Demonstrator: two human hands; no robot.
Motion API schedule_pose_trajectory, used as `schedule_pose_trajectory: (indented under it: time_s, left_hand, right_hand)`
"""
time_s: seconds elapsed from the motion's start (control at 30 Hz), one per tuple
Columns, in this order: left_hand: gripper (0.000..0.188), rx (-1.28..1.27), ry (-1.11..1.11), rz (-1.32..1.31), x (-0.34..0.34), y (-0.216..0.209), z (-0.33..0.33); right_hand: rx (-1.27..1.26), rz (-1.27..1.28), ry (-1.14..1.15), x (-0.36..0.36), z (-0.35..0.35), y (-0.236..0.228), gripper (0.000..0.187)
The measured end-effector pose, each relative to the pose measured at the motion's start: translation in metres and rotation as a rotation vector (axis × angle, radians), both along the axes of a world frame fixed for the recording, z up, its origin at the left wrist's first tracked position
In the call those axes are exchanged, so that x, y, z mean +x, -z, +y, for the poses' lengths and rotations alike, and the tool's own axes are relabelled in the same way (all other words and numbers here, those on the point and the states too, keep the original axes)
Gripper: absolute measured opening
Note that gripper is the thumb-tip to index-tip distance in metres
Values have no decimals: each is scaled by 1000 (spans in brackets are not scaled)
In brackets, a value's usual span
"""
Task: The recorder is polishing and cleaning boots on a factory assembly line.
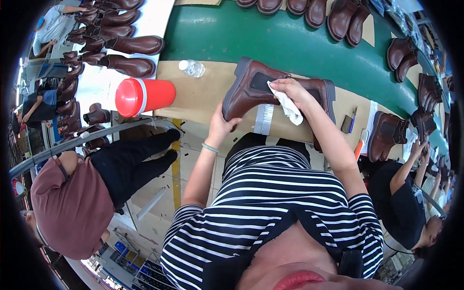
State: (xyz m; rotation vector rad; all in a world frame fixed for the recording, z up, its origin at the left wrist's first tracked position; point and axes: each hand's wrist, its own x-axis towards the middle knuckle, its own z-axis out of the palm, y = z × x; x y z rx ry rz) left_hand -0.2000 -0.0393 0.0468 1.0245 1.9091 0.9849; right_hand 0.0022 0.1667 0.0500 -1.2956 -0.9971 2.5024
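Note:
A brown leather ankle boot point(243, 90) lies on its side over the cardboard-covered table edge, its dark elastic panel facing up. My left hand point(220, 127) grips its toe end, thumb on one side and fingers on the other. My right hand point(291, 91) pinches a white cloth point(289, 107), held against the boot by the elastic panel; the rest of the cloth hangs down. Just right of it, partly behind my right wrist, is a second brown boot point(327, 92) with its sole turned to the right.
A red lidded jug point(157, 95) and a clear plastic bottle point(192, 68) stand on the left. Beyond the cardboard point(193, 96) runs a green table surface point(217, 34) with brown boots point(343, 24) along it. Rightward lie a small brush point(346, 123) and an orange-handled tool point(359, 147). Other people work on both sides.

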Motion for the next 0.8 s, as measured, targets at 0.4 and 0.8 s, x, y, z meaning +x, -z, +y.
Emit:
schedule_pose_trajectory:
  time_s: [0.4, 0.8]
  left_hand:
    - [32, 38, -44, -535, 36, -42, -6]
    - [39, 499, -1105, -2064, 160, 54, 76]
  right_hand:
    - [-123, 71, -38, 19, -20, -27, 21]
    - [432, -46, -423, -7, 48, -32, 12]
